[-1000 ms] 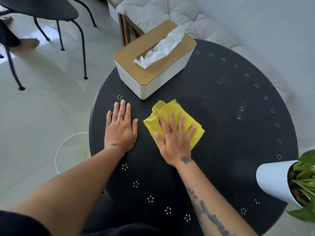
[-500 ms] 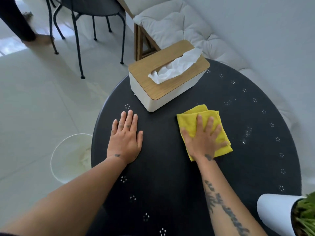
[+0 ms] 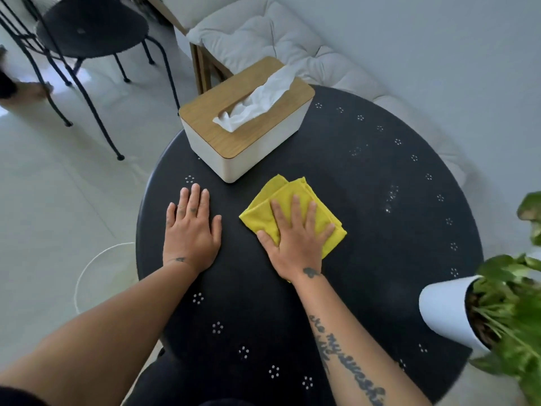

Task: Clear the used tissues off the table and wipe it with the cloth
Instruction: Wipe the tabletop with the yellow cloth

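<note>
Right hand (image 3: 295, 232): lying flat at centre frame, fingers straight and spread, pressing down on the yellow cloth (image 3: 295, 187); not curling round it.
Yellow cloth: folded, lying on the black round table (image 3: 366, 230), just below the tissue box (image 3: 263, 136), near edge sitting under the palm.
Left hand (image 3: 191, 227): resting flat and released on bare tabletop, left of the cloth, apart from it, holding nothing.
Tissue box: white with a wooden lid, sitting at the table's upper-left edge; white tissue (image 3: 260, 98) sticking out of the slot.
Potted plant (image 3: 445, 312): white pot, sitting at the table's right rim, lower right of frame.
White bin (image 3: 102, 276): standing on the floor, lower left, partly hiding behind the table.
Black chair (image 3: 90, 27): standing upper left.
</note>
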